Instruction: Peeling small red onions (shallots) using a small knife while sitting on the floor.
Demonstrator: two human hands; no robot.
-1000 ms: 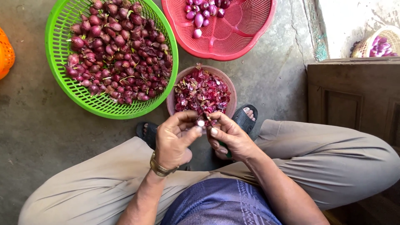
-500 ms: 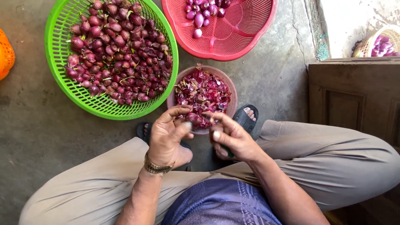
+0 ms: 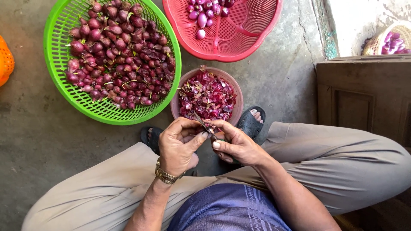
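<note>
My left hand (image 3: 180, 147), with a gold watch on its wrist, curls its fingers around a small shallot that is mostly hidden. My right hand (image 3: 235, 145) grips a small knife (image 3: 201, 122) whose thin blade points up and left over my left fingers. Both hands meet just below a pink bowl (image 3: 237, 92) full of purple shallot skins (image 3: 207, 96). At the upper left, a green basket (image 3: 55, 85) holds many unpeeled shallots (image 3: 120, 51). A red basket (image 3: 239, 38) at the top holds several peeled shallots (image 3: 203, 13).
I sit over a concrete floor with my knees spread and black sandals (image 3: 252, 122) beside the bowl. A dark wooden cabinet (image 3: 364, 98) stands at the right. Behind it sits a woven basket (image 3: 391, 40) of shallots. An orange basket (image 3: 5, 62) shows at the left edge.
The pale shallot seen between my fingertips a second ago is now covered by my left fingers. The knife blade now shows above my hands, which sit slightly lower and closer together.
</note>
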